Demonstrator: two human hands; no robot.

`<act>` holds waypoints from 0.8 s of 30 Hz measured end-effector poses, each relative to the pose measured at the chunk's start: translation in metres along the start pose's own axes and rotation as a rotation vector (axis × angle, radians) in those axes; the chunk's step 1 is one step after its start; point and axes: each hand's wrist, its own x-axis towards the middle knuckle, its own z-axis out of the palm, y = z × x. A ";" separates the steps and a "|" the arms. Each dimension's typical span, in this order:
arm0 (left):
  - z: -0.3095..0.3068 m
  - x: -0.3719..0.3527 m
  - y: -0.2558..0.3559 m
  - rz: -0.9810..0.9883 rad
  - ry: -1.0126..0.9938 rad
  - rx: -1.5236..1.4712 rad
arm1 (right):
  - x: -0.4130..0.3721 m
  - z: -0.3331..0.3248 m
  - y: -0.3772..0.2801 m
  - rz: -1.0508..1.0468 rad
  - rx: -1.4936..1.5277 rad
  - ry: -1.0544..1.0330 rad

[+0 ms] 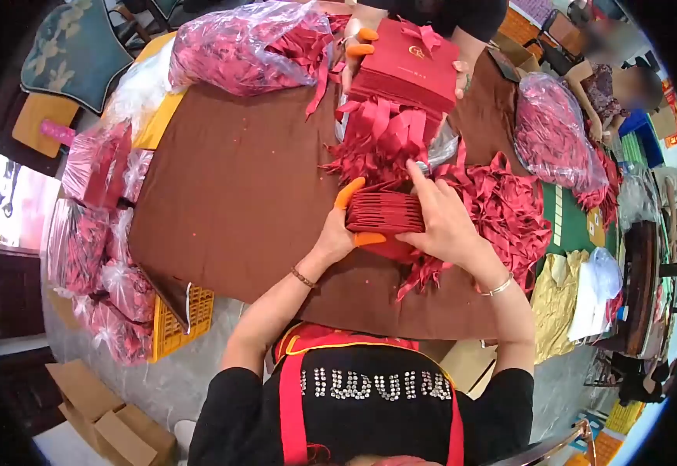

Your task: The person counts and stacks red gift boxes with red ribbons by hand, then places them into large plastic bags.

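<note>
A stack of red paper envelopes (387,211) stands on edge between my two hands, their layered edges facing me. My left hand (338,229), with orange finger covers on its thumb and a finger, is closed around the stack's left side. My right hand (449,224) grips its right side, thumb low on the edges and index finger stretched toward the ribbons. Red ribbons (385,140) spread out beyond the stack. To the right of my right hand lies a heap of red ribbon pieces (501,210).
Across the brown-covered table (230,179), another person's hands hold a stack of red envelopes (404,66) with a gold emblem. Plastic bags of red ribboned goods (249,46) lie at the far left and right (556,132). A yellow crate (187,314) stands at lower left.
</note>
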 end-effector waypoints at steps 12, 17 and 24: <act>0.007 0.002 0.002 -0.084 0.134 0.286 | 0.004 -0.003 0.000 -0.025 -0.056 -0.018; 0.004 0.006 -0.007 -0.054 0.110 0.229 | 0.011 -0.003 0.003 -0.108 -0.094 0.044; 0.007 0.002 0.022 0.347 -0.055 0.083 | 0.015 0.003 0.006 -0.099 -0.115 0.093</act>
